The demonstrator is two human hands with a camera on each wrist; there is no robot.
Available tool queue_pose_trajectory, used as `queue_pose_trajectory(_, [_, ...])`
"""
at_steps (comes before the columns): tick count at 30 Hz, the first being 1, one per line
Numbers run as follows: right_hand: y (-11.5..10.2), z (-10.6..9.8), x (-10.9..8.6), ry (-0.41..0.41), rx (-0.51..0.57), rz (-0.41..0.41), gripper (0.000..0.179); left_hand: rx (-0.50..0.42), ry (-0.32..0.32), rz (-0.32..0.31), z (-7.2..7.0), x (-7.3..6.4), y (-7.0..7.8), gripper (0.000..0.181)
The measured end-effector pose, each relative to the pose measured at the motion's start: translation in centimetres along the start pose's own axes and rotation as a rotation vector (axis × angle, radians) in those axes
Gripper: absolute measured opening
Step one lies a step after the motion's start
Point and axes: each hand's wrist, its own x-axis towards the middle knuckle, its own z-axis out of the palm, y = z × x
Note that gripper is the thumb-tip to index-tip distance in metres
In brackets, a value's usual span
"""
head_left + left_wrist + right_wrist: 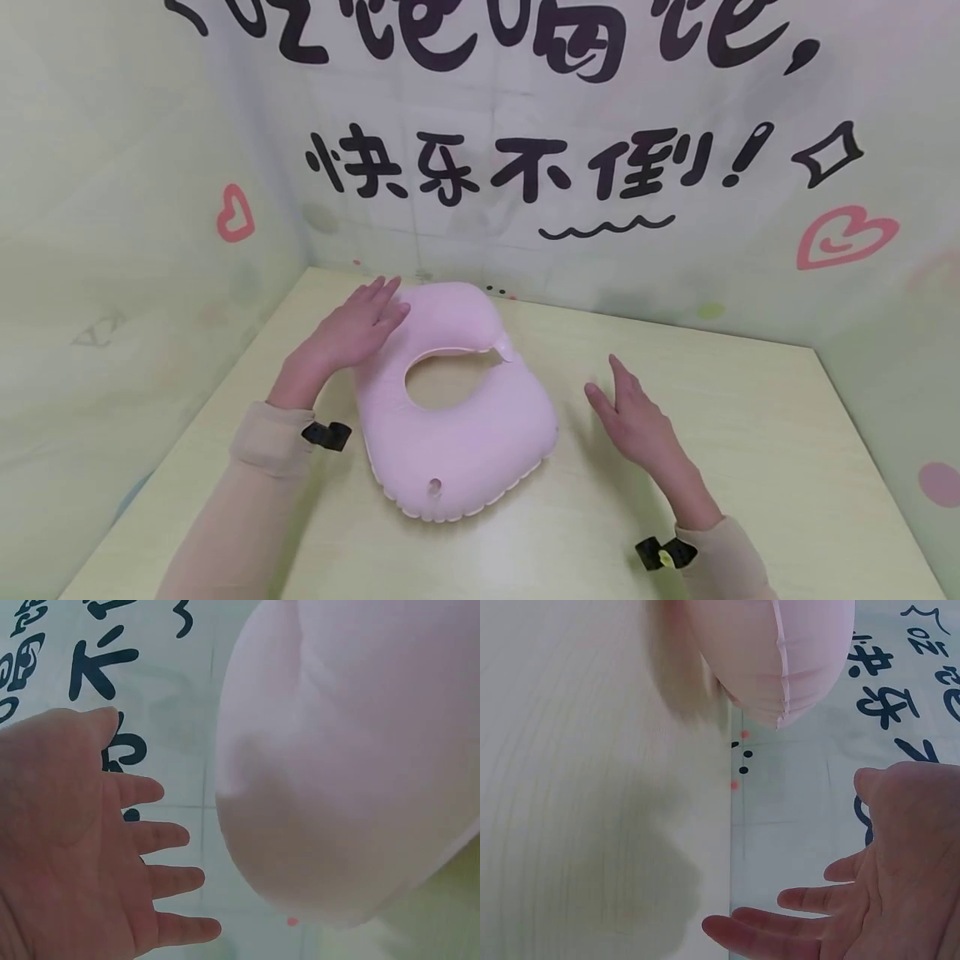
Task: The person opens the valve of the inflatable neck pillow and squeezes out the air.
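Observation:
A pink inflatable neck pillow (pixel 457 442) lies on the table, puffed up, its seam edge toward the front and a small round valve (pixel 435 487) near that edge. Its central opening shows the tabletop through it, and its two ends come together at the right. My left hand (pixel 360 327) is over the pillow's left upper side, fingers straight; in the left wrist view its palm shows bare beside the pink surface. To the right of the pillow, apart from it, my right hand (pixel 636 421) hovers with fingers extended and nothing in them.
The pale wooden table (pixel 720 400) reaches back to a white printed curtain (pixel 465 242) with black lettering and hearts. More curtain (pixel 112 250) hangs along the left side. A small black device (pixel 327 435) is strapped at the left wrist, another (pixel 666 553) at the right.

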Motion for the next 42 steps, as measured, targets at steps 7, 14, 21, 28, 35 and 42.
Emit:
queue_pose_trajectory(7, [-0.1,1.0,-1.2,-0.073,0.151,0.025,0.086,-0.054,-0.002,-0.042,0.7,0.7,-2.2,0.071])
queue_pose_trajectory(14, [-0.5,2.1,-2.3,-0.156,0.324,0.038,0.084,-0.120,0.000,-0.081,2.2,1.7,-4.0,0.072])
queue_pose_trajectory(21, [-1.0,3.1,-2.8,-0.228,0.603,0.096,0.079,-0.215,-0.011,-0.121,3.0,2.0,-4.7,0.074])
queue_pose_trajectory(28, [-1.6,4.0,-3.1,-0.313,0.754,0.126,0.084,-0.249,-0.008,-0.136,3.1,2.1,-4.9,0.074])
queue_pose_trajectory(35, [-2.3,4.8,-3.2,-0.395,0.825,0.105,0.084,-0.274,-0.009,-0.138,3.2,2.0,-5.0,0.075])
queue_pose_trajectory(42, [-2.6,5.6,-3.3,-0.433,0.874,0.073,0.080,-0.281,-0.007,-0.138,3.5,1.6,-4.8,0.075])
